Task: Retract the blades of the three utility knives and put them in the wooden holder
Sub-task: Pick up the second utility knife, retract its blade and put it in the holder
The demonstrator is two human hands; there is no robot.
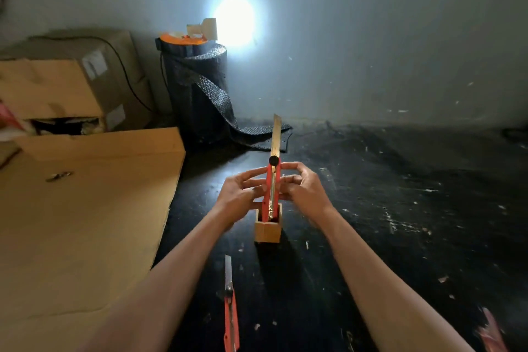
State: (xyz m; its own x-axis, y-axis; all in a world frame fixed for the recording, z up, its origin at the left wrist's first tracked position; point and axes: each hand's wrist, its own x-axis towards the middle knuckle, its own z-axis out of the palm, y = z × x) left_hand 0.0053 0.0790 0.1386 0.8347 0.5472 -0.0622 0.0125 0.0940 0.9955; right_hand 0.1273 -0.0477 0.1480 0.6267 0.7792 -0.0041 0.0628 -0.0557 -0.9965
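A red utility knife (271, 188) stands upright with its lower end inside the small wooden holder (268, 231) on the dark floor. Its long blade (276, 134) sticks out above the black slider knob. My left hand (243, 191) and my right hand (303, 188) hold the knife's body from either side, fingers wrapped around it. A second red utility knife (231, 314) lies on the floor between my forearms, its blade pointing away from me. At the bottom right edge a blurred reddish object (490, 331) shows; I cannot tell what it is.
A flat cardboard sheet (85, 223) covers the floor at left, with cardboard boxes (65, 86) behind it. A roll of black textured matting (200, 86) stands against the wall, its end spread behind the knife. A bright light spot (234, 20) glares on the wall.
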